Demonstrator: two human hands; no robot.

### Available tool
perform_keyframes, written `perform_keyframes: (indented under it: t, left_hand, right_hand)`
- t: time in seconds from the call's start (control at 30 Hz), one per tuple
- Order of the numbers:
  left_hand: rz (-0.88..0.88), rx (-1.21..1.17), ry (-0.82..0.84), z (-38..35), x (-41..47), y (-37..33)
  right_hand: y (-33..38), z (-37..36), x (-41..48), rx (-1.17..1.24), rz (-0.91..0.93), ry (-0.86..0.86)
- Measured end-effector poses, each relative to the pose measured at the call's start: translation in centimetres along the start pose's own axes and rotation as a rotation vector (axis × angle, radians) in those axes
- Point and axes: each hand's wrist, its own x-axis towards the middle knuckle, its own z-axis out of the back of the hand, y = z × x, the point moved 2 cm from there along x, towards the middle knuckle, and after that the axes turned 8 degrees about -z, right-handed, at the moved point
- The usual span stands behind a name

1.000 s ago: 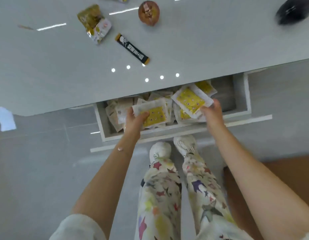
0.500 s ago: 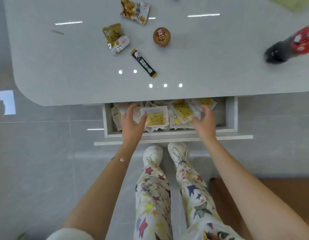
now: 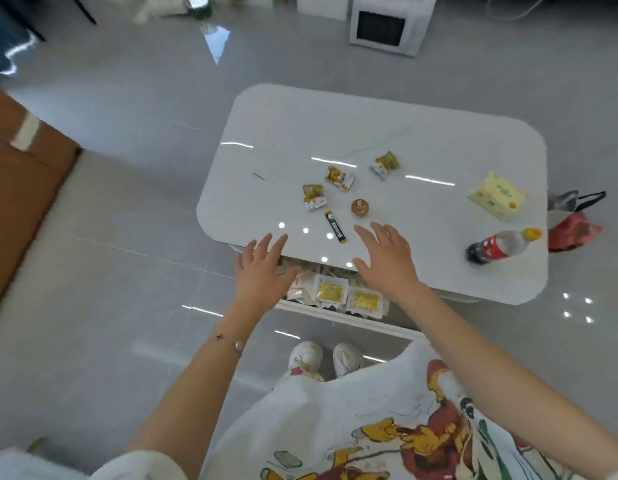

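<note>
An open drawer under the white table holds several white packets with yellow centres. My left hand hovers above the drawer's left part with fingers spread, holding nothing. Over the table's near edge my right hand is raised, fingers spread and empty. On the tabletop just beyond my hands lie a black stick sachet, a round brown snack and three gold snack packs.
A cola bottle lies on the table's right side near a yellow box. Bags sit on the floor right of the table. A brown sofa stands left, a white appliance far back.
Both hands have let go of the packets and lifted out of the drawer, fingers spread. The view has pulled back and up, showing the whole table.
</note>
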Motion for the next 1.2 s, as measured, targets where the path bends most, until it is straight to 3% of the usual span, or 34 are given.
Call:
perform_keyframes:
  t: [0.17, 0.37, 0.7, 1.2]
  left_hand:
    - [0.124, 0.021, -0.139, 7.3, -5.1, 1.6]
    - [0.388, 0.012, -0.291, 12.9, -13.2, 8.3]
    - [0.783, -0.052, -0.456, 16.4, -29.0, 22.0]
    - [1.097, -0.18, -0.527, 18.9, -44.7, 39.7]
  right_hand:
    - [8.2, 4.9, -2.1, -0.118, 0.262, -0.039]
    - [21.2, 5.7, -5.0, -0.207, 0.584, -0.021]
    - [42.8, -1.0, -12.3, -0.341, 0.972, 0.025]
    - [68.3, -12.2, -21.8, -0.413, 1.323, 0.161]
